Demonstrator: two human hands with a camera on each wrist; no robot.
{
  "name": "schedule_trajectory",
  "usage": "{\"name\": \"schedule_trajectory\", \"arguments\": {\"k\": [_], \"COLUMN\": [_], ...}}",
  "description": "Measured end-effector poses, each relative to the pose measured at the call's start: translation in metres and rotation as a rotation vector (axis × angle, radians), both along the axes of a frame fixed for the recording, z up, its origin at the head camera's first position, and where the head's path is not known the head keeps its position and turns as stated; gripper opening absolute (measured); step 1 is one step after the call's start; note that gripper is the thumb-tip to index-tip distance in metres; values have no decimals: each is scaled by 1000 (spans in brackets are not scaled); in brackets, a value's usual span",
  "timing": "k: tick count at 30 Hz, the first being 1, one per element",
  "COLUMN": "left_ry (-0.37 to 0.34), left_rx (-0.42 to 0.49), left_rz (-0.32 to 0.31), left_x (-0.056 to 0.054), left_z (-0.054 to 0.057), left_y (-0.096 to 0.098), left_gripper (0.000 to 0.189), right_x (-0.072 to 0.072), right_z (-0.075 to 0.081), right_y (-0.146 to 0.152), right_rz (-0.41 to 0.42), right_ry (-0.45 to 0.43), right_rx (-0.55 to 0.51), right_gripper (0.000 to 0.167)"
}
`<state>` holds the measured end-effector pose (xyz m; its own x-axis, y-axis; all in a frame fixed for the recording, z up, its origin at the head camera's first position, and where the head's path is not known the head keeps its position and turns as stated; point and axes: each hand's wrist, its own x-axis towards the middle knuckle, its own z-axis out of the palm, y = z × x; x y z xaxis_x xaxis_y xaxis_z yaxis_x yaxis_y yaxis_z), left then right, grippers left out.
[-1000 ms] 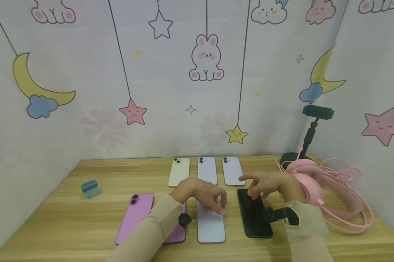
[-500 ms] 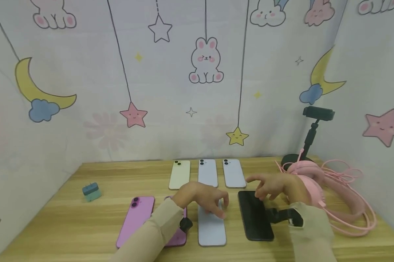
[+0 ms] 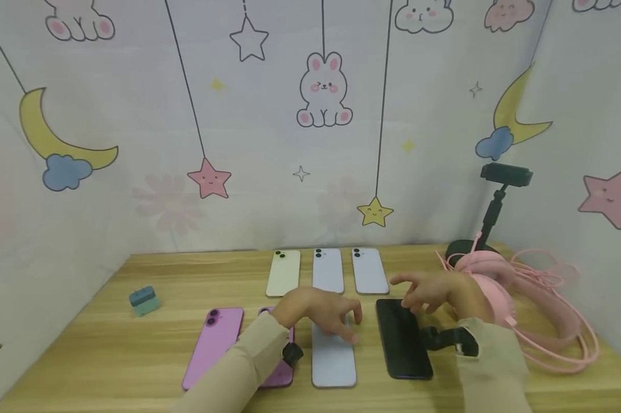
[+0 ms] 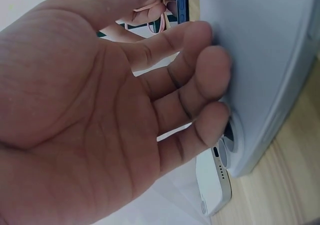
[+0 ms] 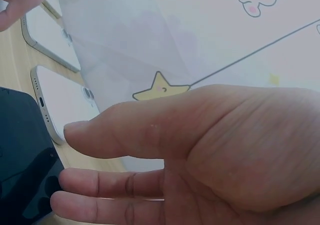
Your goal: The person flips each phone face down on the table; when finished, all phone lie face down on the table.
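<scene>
In the head view my left hand point(image 3: 321, 310) is over a pale blue phone point(image 3: 333, 361) lying back up in the front row. The left wrist view shows its slightly bent fingertips point(image 4: 214, 72) resting on the phone's back, close to the camera lenses. My right hand point(image 3: 434, 292) hovers at the upper right corner of a black phone point(image 3: 403, 344), which lies screen up. Its index finger points left, and the right wrist view shows other fingertips point(image 5: 75, 205) at the dark screen; whether they touch is unclear. Neither hand grips anything.
Two purple phones, one point(image 3: 214, 344) beside another point(image 3: 279, 376) partly under the left sleeve, lie left. Behind are a pale yellow phone point(image 3: 283, 273) and two whitish phones point(image 3: 328, 269). Pink headphones point(image 3: 496, 298) and a black stand point(image 3: 491, 215) are right; a small blue-green block point(image 3: 144, 301) is far left.
My right hand has shifted slightly right along the black phone's upper edge. My left hand stays over the pale blue phone with hardly any movement. The phones keep their places.
</scene>
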<state>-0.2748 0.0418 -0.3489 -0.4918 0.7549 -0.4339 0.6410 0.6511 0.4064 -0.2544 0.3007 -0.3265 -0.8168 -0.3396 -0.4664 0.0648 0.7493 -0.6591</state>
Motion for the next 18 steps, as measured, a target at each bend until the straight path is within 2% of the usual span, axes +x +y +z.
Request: {"name": "schedule_trajectory", "arguments": {"k": [6, 13, 18], "left_ry": [-17, -36, -45], "left_rx": [8, 14, 17], "left_rz": [6, 21, 31], "left_x": [0, 2, 2], "left_z": [-1, -1, -1], "left_y": [-1, -2, -1], "left_gripper": [38, 38, 38], "right_x": [2, 5, 5], "right_z": [2, 0, 1], "right_y": [2, 4, 5], "right_rz": [-20, -103, -116], "right_ry": [-6, -19, -37], "right_rx": [10, 66, 62], "right_gripper": [60, 60, 61]}}
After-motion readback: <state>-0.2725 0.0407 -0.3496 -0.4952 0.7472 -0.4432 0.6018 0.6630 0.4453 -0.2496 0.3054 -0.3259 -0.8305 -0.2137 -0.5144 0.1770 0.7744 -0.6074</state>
